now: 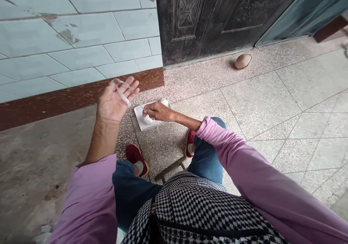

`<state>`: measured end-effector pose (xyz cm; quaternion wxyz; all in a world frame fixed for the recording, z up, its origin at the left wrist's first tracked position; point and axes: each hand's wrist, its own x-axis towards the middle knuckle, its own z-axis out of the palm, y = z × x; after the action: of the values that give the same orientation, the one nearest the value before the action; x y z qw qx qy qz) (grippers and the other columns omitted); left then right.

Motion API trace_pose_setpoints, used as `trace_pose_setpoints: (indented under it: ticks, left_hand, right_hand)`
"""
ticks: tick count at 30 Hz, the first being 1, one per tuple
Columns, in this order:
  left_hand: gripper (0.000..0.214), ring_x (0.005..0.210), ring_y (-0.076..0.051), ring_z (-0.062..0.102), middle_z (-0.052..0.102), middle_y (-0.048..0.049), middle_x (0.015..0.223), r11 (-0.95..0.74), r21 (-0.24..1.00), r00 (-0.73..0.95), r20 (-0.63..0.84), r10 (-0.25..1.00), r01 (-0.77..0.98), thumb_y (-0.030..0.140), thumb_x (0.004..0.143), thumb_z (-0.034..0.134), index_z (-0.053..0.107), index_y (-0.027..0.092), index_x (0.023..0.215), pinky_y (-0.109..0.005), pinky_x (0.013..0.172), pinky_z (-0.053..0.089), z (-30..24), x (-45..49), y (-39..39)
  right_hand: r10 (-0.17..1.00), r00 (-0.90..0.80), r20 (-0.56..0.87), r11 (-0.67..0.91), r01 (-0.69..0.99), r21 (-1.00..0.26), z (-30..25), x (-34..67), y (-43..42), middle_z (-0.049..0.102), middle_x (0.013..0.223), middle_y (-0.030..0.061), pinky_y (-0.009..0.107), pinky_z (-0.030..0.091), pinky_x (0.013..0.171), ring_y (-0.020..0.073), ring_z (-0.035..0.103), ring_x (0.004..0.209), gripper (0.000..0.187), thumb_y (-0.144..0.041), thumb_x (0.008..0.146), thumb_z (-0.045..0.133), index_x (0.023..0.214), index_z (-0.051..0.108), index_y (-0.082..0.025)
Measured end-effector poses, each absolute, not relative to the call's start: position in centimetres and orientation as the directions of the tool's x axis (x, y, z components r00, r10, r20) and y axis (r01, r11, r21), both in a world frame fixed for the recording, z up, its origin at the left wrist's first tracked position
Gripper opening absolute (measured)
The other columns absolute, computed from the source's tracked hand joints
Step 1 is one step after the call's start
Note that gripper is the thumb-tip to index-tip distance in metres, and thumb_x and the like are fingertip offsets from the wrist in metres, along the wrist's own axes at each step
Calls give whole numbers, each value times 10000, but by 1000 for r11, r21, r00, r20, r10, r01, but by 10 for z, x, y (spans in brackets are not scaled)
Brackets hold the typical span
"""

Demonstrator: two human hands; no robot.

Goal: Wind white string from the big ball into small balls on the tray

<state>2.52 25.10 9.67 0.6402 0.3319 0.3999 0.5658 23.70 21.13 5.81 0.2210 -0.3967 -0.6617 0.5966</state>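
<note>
Speckled grey terrazzo floor (252,106) spread below a pale blue tiled wall (81,37) with a dark red skirting band (81,99), beside a dark embossed metal door (206,16). A small oval tan-and-cream object (243,61) lay on the floor near the door. A seated person in lilac sleeves (92,200) and blue jeans (133,189) held up a left hand (112,104), palm upward, its fingers (130,86) spread wide. A slim clear plastic rod (121,95) lay across that open hand. The right hand (159,112) reached down over a white rectangular tray (139,116), which sat on the floor just beyond the red shoes (135,159). Its fingers (146,110) were pressed together and curled over a bundle of white thread (148,120) on the tray, but whether they pinched it could not be told. A black-and-white checked cloth (195,207) covered the person's lap.
</note>
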Motion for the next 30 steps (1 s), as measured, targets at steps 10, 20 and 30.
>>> trace_pose_setpoints:
  ticks: [10,20,30]
  left_hand:
    - [254,1594,-377,806,940,-122,1503,-18,857,-104,-42,994,-515,434,1072,886,702,260,1090,-591,1420,662,110,-7,264]
    - [270,1354,-353,899,946,-135,1415,45,870,-51,-80,995,-491,392,1025,941,731,255,1125,-474,1101,778,107,19,255]
    - [265,1252,-274,902,941,-92,1143,-17,894,-187,-75,979,-447,167,1011,799,775,198,1273,-448,1227,692,111,-3,263]
  right_hand:
    - [864,-488,-125,69,360,-930,52,262,233,541,729,-48,277,427,803,159,528,733,328,-121,1307,575,1037,759,-142]
    - [728,-674,-125,166,350,-922,57,244,220,594,783,-30,289,424,827,173,545,799,321,-153,1309,642,1026,795,-155]
    - [739,-652,-170,93,350,-932,56,258,211,556,752,-44,297,404,760,175,519,745,298,-88,1310,592,1102,795,-157]
